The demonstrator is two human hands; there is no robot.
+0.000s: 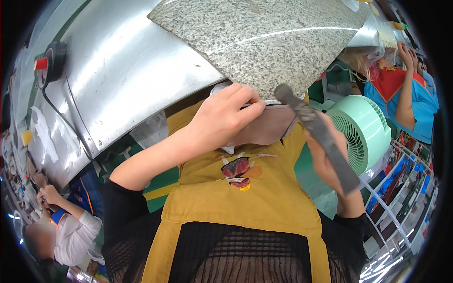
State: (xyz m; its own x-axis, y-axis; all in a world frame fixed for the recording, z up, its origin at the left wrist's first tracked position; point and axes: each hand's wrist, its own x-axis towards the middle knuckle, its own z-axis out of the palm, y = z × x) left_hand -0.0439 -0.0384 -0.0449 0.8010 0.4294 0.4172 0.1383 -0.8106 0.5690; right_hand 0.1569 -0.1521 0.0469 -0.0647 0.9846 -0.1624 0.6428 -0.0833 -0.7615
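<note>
At the edge of the speckled granite slab (264, 42), left hand (222, 120) pinches a thin brown leather piece (266, 129), likely soft and floppy; right hand (325, 160) grips a long dark metal file (316, 132), seemingly stiff, held low.

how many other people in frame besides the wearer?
2. One person in a white and blue top sits lower left at the metal bench; another person in a blue and red top stands upper right behind the green fan. More may be hidden.
</note>
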